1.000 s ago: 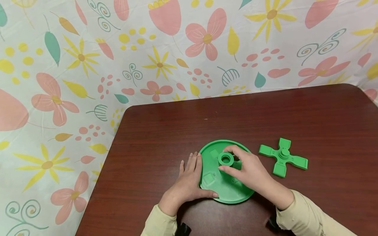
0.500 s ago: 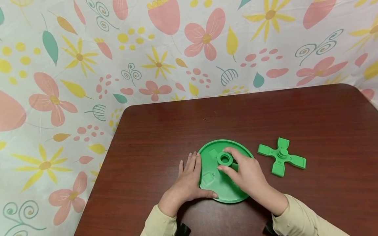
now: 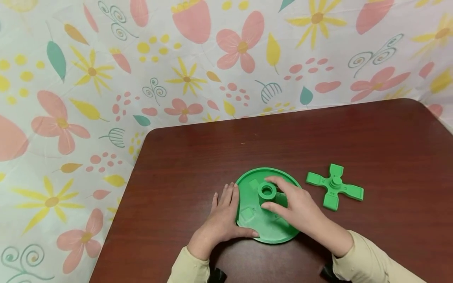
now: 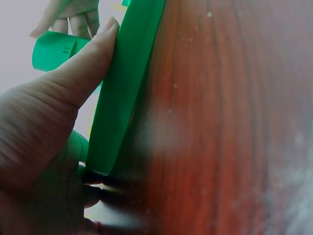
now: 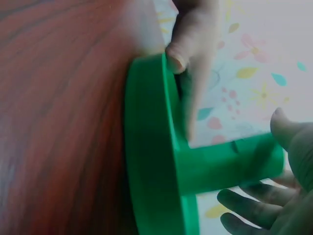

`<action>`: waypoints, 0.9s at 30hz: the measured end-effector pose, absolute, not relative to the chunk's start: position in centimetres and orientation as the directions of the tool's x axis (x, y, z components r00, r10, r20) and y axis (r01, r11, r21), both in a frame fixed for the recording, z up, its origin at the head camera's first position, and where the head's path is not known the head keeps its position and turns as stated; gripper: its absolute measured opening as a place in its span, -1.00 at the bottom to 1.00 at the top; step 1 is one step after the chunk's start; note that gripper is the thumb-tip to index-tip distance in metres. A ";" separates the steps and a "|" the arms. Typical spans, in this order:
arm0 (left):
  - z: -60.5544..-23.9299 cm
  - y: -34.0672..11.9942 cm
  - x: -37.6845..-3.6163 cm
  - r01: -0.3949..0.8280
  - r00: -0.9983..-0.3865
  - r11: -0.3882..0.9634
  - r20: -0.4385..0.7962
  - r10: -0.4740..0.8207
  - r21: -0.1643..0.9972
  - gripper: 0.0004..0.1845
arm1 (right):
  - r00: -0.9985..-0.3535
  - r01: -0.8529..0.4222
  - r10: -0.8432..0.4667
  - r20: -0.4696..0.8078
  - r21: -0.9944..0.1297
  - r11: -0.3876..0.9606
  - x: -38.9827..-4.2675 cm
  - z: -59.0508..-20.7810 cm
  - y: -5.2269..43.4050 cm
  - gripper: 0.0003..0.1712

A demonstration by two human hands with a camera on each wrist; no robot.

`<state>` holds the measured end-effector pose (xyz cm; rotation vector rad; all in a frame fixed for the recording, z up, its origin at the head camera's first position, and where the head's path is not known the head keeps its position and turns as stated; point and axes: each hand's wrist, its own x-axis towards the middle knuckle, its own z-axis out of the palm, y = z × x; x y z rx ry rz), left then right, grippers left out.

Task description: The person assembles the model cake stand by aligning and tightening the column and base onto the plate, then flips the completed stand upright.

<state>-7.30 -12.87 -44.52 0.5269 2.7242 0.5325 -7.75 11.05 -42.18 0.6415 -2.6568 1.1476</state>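
Note:
A round green tray (image 3: 270, 236) with a raised rim lies flat on the table, square recesses marked in its floor. From its middle rises a hollow green post (image 3: 267, 192), printed with a number in the left wrist view. My left hand (image 3: 223, 220) rests along the tray's left edge, fingers straight and thumb against the near rim. Around the post's upper part curve the thumb and index finger of my right hand (image 3: 301, 208); its other fingers (image 5: 244, 205) are spread below. A green four-armed cross (image 3: 335, 186) with a central knob lies to the right.
The dark red-brown wooden table (image 3: 198, 157) has a rounded far left corner. Behind and left of it hangs a white cloth (image 3: 116, 94) with a flower and leaf print.
My right thumb has shifted slightly lower relative to the post's top. The left hand, tray and cross keep their places; the head view has moved a little.

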 end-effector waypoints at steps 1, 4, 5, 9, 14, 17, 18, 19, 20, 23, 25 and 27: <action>-44.5 -12.9 -7.3 0.291 -0.883 0.863 -0.231 0.409 0.414 0.48 | -0.888 -0.459 -0.329 0.321 -0.646 0.610 -7.7 -41.9 11.5 -0.32; -44.5 -12.9 -7.2 0.292 -0.885 0.865 -0.229 0.406 0.408 0.48 | -0.874 -0.484 -0.316 0.369 -0.613 0.624 -7.5 -41.2 13.3 -0.36; -44.5 -12.9 -7.2 0.294 -0.886 0.865 -0.224 0.406 0.406 0.48 | -0.872 -0.486 -0.298 0.389 -0.601 0.635 -7.4 -40.9 14.0 -0.38; -44.5 -12.9 -7.2 0.310 -0.887 0.865 -0.208 0.413 0.394 0.49 | -0.857 -0.466 -0.202 0.474 -0.545 0.697 -7.2 -40.3 17.3 -0.41; -44.5 -13.1 -7.2 0.315 -0.886 0.863 -0.204 0.416 0.395 0.49 | -0.878 -0.360 -0.099 0.468 -0.510 0.781 -7.4 -40.8 21.6 -0.47; -44.5 -13.0 -7.2 0.314 -0.885 0.862 -0.206 0.417 0.398 0.49 | -0.928 -0.272 -0.092 0.361 -0.489 0.829 -7.6 -41.5 24.3 -0.49; -44.5 -13.0 -7.2 0.314 -0.885 0.861 -0.205 0.418 0.399 0.49 | -0.944 -0.245 -0.095 0.314 -0.481 0.842 -7.7 -41.7 25.1 -0.49; -44.5 -13.0 -7.2 0.314 -0.885 0.860 -0.205 0.419 0.402 0.49 | -0.957 -0.227 -0.106 0.272 -0.467 0.854 -7.7 -41.9 25.9 -0.48; -44.5 -13.0 -7.3 0.314 -0.884 0.859 -0.205 0.419 0.404 0.49 | -0.967 -0.210 -0.115 0.229 -0.453 0.866 -7.8 -42.2 26.5 -0.46; -44.5 -13.0 -7.3 0.314 -0.884 0.856 -0.204 0.421 0.410 0.48 | -0.981 -0.181 -0.136 0.137 -0.409 0.894 -7.9 -43.0 27.6 -0.41; -44.4 -13.0 -7.3 0.314 -0.883 0.855 -0.203 0.422 0.413 0.48 | -0.983 -0.182 -0.155 0.101 -0.375 0.909 -8.0 -43.5 28.0 -0.39; -44.4 -13.0 -7.3 0.314 -0.883 0.853 -0.202 0.423 0.417 0.48 | -0.982 -0.188 -0.169 0.085 -0.339 0.922 -8.2 -43.8 28.2 -0.41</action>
